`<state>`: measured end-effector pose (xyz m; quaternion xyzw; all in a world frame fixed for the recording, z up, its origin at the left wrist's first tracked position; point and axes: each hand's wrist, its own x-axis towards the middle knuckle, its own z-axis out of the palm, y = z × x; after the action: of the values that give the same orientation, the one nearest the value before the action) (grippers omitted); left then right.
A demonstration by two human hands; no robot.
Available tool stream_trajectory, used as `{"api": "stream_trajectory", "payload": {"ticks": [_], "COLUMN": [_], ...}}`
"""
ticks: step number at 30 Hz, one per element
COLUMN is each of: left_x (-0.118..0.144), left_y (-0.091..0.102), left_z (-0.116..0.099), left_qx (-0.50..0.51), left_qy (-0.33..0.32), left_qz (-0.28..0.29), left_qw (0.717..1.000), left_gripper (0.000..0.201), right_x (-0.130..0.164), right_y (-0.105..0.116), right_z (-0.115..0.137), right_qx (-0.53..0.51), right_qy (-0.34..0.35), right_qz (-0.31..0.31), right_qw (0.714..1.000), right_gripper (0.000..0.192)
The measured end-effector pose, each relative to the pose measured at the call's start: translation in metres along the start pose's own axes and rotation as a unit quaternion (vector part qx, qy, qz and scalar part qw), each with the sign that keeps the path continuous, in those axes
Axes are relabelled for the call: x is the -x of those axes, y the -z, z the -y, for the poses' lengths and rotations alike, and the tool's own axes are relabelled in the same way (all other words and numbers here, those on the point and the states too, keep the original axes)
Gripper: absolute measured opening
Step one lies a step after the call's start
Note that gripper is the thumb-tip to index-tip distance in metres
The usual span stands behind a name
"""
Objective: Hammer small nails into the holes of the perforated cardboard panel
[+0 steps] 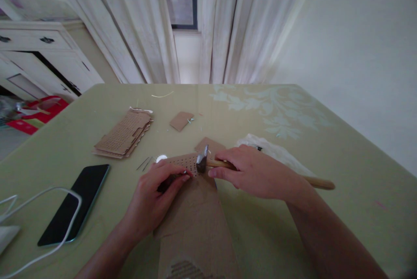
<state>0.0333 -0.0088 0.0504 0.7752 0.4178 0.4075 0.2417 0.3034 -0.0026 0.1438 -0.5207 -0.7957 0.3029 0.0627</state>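
Note:
My right hand (246,168) is closed around the wooden handle of a hammer (202,161), close to its dark metal head. The handle's far end sticks out past my wrist. Just left of the head, my left hand (163,190) pinches a small nail (185,172), of which only the shiny top shows; its exact kind is hard to make out. Both hands are over a brown cardboard piece (195,209) with rows of small punched holes at its far end. The hammer head hangs over those holes, apart from the nail. More cardboard lies underneath, torn at the near end.
A stack of perforated cardboard (122,135) lies at the left. Small cardboard squares (181,121) lie beyond my hands. Needle-like pins (145,164) and a white round thing (161,157) are near my left hand. A phone (76,205) with a white cable (80,203) across it and a crumpled plastic bag (276,153) flank me.

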Motion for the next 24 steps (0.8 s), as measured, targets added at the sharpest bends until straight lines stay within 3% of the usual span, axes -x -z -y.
{"api": "stream_trajectory", "payload": {"ticks": [8,14,21,24], "left_x": [0.001,-0.003,-0.006,-0.005], "left_y": [0.0,0.003,0.0,-0.001], "left_z": [0.001,-0.006,-0.008,-0.007], "left_qx": [-0.002,-0.018,-0.032,-0.038], "left_qy": [-0.004,-0.044,-0.051,-0.059], "left_qz": [0.002,0.02,0.022,0.028], "left_qw": [1.0,0.999,0.998,0.997], "left_gripper": [0.008,0.011,0.009,0.011], "right_x": [0.0,0.0,0.019,0.022], "right_y": [-0.001,0.003,0.012,0.008], "right_z": [-0.001,0.005,0.023,0.027], "right_qx": [0.006,0.034,-0.109,-0.058], "right_qy": [0.012,0.0,0.011,-0.002], "right_qz": [-0.01,-0.012,-0.143,-0.102], "right_qw": [1.0,0.999,0.984,0.993], "right_gripper": [0.034,0.032,0.036,0.035]}}
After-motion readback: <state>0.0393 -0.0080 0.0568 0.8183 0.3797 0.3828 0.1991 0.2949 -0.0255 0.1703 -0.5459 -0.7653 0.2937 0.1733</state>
